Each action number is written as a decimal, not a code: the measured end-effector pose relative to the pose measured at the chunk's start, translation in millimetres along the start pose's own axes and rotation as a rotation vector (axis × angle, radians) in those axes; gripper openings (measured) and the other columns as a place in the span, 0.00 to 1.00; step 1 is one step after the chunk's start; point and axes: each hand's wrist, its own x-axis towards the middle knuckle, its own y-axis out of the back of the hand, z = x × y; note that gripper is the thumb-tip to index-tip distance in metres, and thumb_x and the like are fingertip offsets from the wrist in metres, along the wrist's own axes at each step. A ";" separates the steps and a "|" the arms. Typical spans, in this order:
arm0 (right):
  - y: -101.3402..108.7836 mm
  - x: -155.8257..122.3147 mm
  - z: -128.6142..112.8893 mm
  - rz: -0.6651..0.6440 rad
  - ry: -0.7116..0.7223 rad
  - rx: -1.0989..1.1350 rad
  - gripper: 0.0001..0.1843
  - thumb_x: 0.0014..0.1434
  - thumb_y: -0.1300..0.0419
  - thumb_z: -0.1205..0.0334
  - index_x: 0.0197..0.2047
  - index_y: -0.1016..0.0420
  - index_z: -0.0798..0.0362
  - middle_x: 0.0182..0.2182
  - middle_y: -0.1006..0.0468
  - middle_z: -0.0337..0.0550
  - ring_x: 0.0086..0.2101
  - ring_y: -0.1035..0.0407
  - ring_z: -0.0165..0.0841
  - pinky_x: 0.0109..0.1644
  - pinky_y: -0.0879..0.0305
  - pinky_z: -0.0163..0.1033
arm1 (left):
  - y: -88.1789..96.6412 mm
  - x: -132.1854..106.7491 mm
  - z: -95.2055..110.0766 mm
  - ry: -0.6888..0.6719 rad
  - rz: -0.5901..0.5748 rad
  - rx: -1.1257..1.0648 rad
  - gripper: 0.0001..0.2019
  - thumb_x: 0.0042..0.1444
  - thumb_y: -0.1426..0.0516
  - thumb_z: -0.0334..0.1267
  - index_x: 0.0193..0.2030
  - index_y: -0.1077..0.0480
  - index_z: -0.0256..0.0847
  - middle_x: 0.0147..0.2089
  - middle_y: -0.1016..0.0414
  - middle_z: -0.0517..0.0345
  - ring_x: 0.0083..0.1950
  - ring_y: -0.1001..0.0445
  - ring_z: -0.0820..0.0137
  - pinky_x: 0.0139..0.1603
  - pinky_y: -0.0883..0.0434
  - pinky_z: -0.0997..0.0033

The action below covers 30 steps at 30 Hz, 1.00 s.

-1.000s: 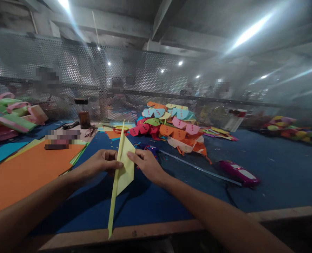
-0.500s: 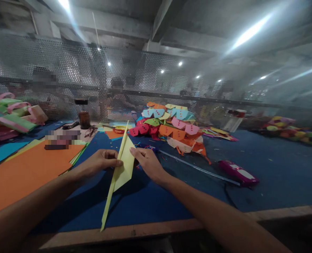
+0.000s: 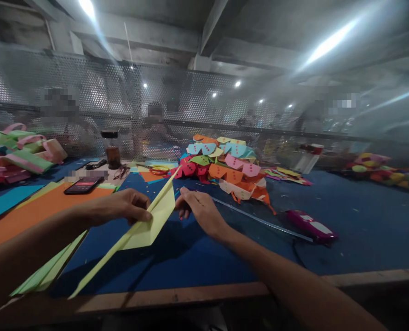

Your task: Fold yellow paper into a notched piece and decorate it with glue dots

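A folded pale yellow paper [image 3: 156, 220], with a long narrow rolled or creased strip along one side, slants above the blue table. My left hand [image 3: 128, 207] pinches it near the middle, thumb on top and fingers curled behind. Just off the paper's right edge is my right hand [image 3: 202, 209]; its fingers are loosely curled, the thumb is apart from them, and nothing shows in its grasp. Whether a fingertip brushes the edge I cannot tell. Beyond the hands sits a pile of coloured paper masks [image 3: 232, 161] with red dots.
A purple glue gun [image 3: 311, 226] lies right, near a long clear stick [image 3: 259, 218]. Orange sheets [image 3: 35, 216] and a phone [image 3: 84, 185] are left, near a dark-lidded jar [image 3: 112, 151]. Scissors [image 3: 158, 170] lie behind the paper. A perforated screen [image 3: 169, 92] stands at the back.
The yellow paper has tilted, its lower end swinging left. My right hand has come off the paper's edge. My left hand has shifted slightly left with the paper in it.
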 end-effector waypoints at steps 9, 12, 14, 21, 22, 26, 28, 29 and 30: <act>-3.3 -23.8 -14.4 -0.028 0.584 -0.921 0.11 0.68 0.43 0.58 0.49 0.24 0.54 0.44 0.22 0.47 0.46 0.34 0.41 0.50 0.44 0.45 | -10.2 8.7 -2.9 0.033 -0.264 0.357 0.08 0.51 0.40 0.37 0.24 0.32 0.40 0.22 0.37 0.68 0.25 0.40 0.74 0.27 0.43 0.73; -11.9 -17.2 -7.4 -0.164 0.485 -1.006 0.12 0.69 0.43 0.56 0.48 0.24 0.54 0.43 0.22 0.46 0.44 0.33 0.40 0.47 0.45 0.45 | -10.7 17.1 -2.4 0.021 -0.267 0.433 0.02 0.47 0.41 0.33 0.26 0.29 0.40 0.23 0.34 0.68 0.27 0.37 0.73 0.28 0.42 0.74; -15.3 -12.6 -2.6 -0.236 0.401 -1.015 0.11 0.69 0.42 0.56 0.44 0.22 0.54 0.40 0.21 0.45 0.42 0.32 0.39 0.45 0.46 0.44 | -8.1 21.9 -4.4 0.018 -0.262 0.448 0.01 0.46 0.41 0.33 0.28 0.27 0.40 0.25 0.31 0.67 0.29 0.34 0.72 0.30 0.40 0.74; -17.7 -9.9 7.2 -0.278 0.124 -0.924 0.08 0.68 0.41 0.60 0.40 0.21 0.53 0.37 0.19 0.41 0.39 0.28 0.34 0.40 0.47 0.40 | 0.5 25.7 -23.3 -0.040 -0.057 0.474 0.10 0.49 0.40 0.38 0.39 0.24 0.42 0.34 0.21 0.61 0.36 0.25 0.67 0.33 0.34 0.74; -18.0 -10.1 8.5 -0.279 0.104 -0.920 0.08 0.68 0.41 0.60 0.40 0.21 0.53 0.37 0.19 0.41 0.39 0.28 0.34 0.40 0.47 0.40 | 0.8 24.7 -26.8 -0.058 -0.028 0.476 0.10 0.50 0.41 0.37 0.39 0.24 0.42 0.35 0.20 0.61 0.37 0.25 0.67 0.34 0.34 0.74; -19.9 -10.3 13.4 -0.280 0.075 -0.932 0.08 0.68 0.41 0.61 0.40 0.22 0.53 0.37 0.19 0.41 0.38 0.29 0.34 0.40 0.45 0.39 | -0.7 19.5 -39.5 -0.113 0.120 0.515 0.09 0.51 0.44 0.35 0.37 0.23 0.44 0.36 0.20 0.61 0.37 0.25 0.68 0.37 0.33 0.73; -21.0 -10.7 15.5 -0.275 0.096 -0.954 0.08 0.68 0.42 0.61 0.40 0.22 0.53 0.38 0.20 0.42 0.38 0.29 0.35 0.41 0.44 0.39 | -2.4 17.6 -44.7 -0.121 0.160 0.489 0.09 0.52 0.44 0.36 0.36 0.23 0.44 0.34 0.21 0.61 0.36 0.25 0.68 0.37 0.32 0.73; -21.4 -11.1 16.5 -0.272 0.116 -0.968 0.08 0.68 0.42 0.61 0.40 0.22 0.53 0.38 0.20 0.42 0.39 0.29 0.35 0.41 0.44 0.40 | -3.2 16.9 -47.1 -0.124 0.173 0.474 0.08 0.52 0.44 0.36 0.35 0.23 0.43 0.34 0.21 0.61 0.36 0.25 0.68 0.38 0.32 0.73; -21.6 -11.6 17.5 -0.269 0.137 -0.981 0.08 0.68 0.42 0.61 0.40 0.23 0.54 0.38 0.21 0.43 0.39 0.30 0.35 0.41 0.44 0.40 | -4.1 16.5 -49.3 -0.124 0.184 0.467 0.07 0.51 0.44 0.36 0.35 0.23 0.43 0.34 0.21 0.61 0.36 0.25 0.68 0.38 0.32 0.72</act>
